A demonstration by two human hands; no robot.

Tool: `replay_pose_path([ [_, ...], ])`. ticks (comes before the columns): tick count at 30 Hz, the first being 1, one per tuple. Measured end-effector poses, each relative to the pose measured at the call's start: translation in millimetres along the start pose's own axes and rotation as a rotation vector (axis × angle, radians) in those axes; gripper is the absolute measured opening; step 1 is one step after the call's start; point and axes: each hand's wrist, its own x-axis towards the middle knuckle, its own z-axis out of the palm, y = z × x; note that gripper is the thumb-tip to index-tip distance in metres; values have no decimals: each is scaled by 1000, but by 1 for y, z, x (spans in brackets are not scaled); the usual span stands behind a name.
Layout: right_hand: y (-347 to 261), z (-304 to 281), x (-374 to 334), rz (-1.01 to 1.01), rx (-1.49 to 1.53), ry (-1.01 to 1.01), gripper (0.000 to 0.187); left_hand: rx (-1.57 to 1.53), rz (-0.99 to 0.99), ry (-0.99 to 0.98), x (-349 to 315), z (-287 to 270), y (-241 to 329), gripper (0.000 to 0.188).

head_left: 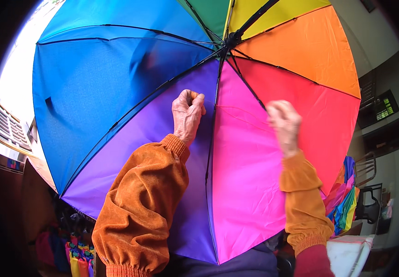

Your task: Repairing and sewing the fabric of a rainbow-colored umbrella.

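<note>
An open rainbow umbrella (250, 184) fills the view, its underside toward me, with dark ribs meeting at the black hub (231, 41). My left hand (188, 115) is closed in a pinch in front of the purple panel, left of the rib between purple and pink. A small orange-brown band or piece (193, 94) shows at its fingertips; what the fingers grip is hidden. A thin reddish thread (241, 111) stretches across the pink panel to my right hand (283, 121). That hand is closed on the thread, slightly blurred, before the red panel. Any needle is too small to see.
Folded rainbow umbrellas (81, 256) stand at the lower left. Another multicoloured umbrella (345, 198) hangs at the right, near a black chair (369, 203). A white box-like surface (347, 254) lies at the lower right. The umbrella's shaft (257, 16) points up from the hub.
</note>
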Motion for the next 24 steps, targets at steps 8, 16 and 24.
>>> replay_pose_path([
  [8, -15, 115, 16, -582, -104, -299, 5, 206, 314, 15, 2, 1, -22, 19],
  [16, -29, 108, 33, -496, -136, -146, 10, 325, 111, -67, -16, 7, -20, 14],
  [24, -40, 117, 18, -127, 123, -147, 16, 289, 291, -53, 0, 9, -24, 11],
])
